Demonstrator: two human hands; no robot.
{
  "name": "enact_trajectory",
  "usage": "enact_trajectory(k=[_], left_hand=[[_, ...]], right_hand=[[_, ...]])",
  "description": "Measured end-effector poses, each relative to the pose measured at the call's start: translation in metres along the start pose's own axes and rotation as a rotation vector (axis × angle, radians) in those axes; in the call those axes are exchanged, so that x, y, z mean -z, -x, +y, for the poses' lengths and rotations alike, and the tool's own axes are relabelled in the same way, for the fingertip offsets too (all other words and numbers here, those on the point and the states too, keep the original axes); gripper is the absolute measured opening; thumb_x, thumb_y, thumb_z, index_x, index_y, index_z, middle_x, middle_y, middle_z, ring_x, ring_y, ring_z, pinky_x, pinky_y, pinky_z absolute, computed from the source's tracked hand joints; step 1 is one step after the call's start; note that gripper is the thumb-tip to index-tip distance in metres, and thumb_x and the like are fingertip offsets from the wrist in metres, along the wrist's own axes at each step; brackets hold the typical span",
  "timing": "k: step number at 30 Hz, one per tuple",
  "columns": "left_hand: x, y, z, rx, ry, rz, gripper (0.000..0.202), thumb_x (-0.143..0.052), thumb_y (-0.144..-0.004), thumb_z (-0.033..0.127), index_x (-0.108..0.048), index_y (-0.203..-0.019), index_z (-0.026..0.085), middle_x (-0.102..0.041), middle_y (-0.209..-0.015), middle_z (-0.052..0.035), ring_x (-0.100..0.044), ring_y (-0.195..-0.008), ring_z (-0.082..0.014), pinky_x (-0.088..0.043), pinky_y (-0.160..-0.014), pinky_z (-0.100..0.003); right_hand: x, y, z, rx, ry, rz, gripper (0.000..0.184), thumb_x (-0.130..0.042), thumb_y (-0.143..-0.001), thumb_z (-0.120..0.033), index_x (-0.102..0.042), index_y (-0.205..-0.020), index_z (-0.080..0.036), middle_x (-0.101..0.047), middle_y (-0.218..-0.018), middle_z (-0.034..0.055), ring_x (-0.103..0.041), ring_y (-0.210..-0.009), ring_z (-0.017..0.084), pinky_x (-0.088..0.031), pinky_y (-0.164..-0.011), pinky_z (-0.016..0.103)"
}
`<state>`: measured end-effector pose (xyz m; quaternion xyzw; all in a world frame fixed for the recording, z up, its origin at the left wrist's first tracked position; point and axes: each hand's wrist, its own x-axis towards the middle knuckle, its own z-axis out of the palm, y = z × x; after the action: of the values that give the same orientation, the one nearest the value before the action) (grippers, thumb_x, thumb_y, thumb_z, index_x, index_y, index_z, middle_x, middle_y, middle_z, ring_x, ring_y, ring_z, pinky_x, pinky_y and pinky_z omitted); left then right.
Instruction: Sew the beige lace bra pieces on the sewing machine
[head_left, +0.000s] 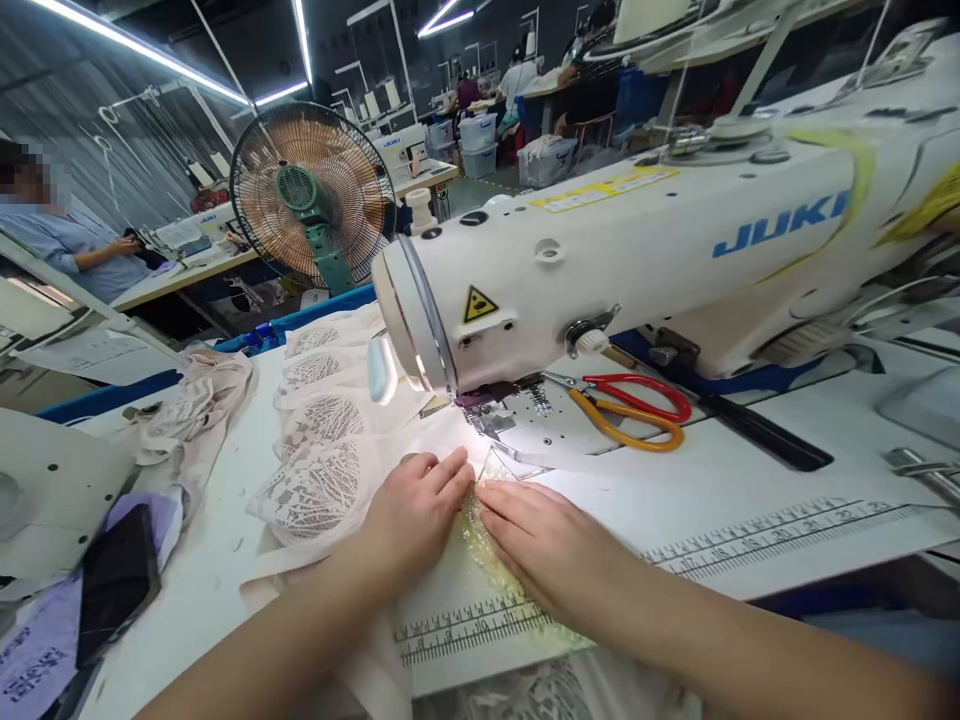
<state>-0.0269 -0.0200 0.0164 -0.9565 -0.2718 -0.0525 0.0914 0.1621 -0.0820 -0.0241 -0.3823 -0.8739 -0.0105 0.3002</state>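
My left hand (416, 510) and my right hand (544, 540) lie side by side, fingers stretched flat, pressing a narrow strip of pale lace (484, 545) onto the white table. The fingertips point toward the needle area (487, 410) of a white JUKI sewing machine (637, 260), where a lamp lights the cloth. Neither hand grips anything; both rest on the lace just in front of the presser foot.
Several lace cup pieces (319, 450) lie in a row to the left. Red-and-orange scissors (637, 410) sit behind the needle plate. A dark phone (116, 580) lies at the left, a fan (311, 195) stands behind, and a co-worker (60, 240) sits at far left.
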Motion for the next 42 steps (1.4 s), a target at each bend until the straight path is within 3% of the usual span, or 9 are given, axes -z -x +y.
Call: enact_trajectory(k=[7,25,42], left_hand=[[-0.002,0.000,-0.013,-0.013,0.036,-0.033,0.033,-0.042,-0.091,0.016,-0.054,-0.121,0.010,-0.054,-0.131,-0.0113,-0.056,-0.095,-0.0231,-0.052,-0.079,-0.039],[-0.011,-0.003,-0.026,-0.056,0.004,0.052,0.033,-0.044,-0.089,0.015,-0.057,-0.119,0.011,-0.058,-0.127,-0.0071,-0.056,-0.091,-0.0214,-0.053,-0.077,-0.036],[-0.018,-0.016,-0.055,0.002,-0.034,-0.020,0.032,-0.041,-0.094,0.023,-0.059,-0.120,0.016,-0.057,-0.128,-0.0046,-0.057,-0.098,-0.0221,-0.052,-0.083,-0.036]], right_hand=[[0.002,0.004,0.001,-0.052,-0.124,-0.015,0.030,-0.041,-0.082,-0.006,-0.063,-0.102,-0.009,-0.063,-0.115,0.0148,-0.057,-0.109,0.026,-0.049,-0.093,0.042],[0.007,0.004,0.004,-0.020,-0.147,-0.034,0.027,-0.040,-0.085,-0.009,-0.062,-0.101,-0.010,-0.064,-0.111,0.0159,-0.059,-0.105,0.025,-0.052,-0.087,0.042],[0.011,0.004,0.003,-0.050,-0.176,-0.058,0.025,-0.042,-0.085,-0.010,-0.060,-0.103,-0.012,-0.062,-0.113,0.0141,-0.056,-0.106,0.025,-0.049,-0.090,0.042]])
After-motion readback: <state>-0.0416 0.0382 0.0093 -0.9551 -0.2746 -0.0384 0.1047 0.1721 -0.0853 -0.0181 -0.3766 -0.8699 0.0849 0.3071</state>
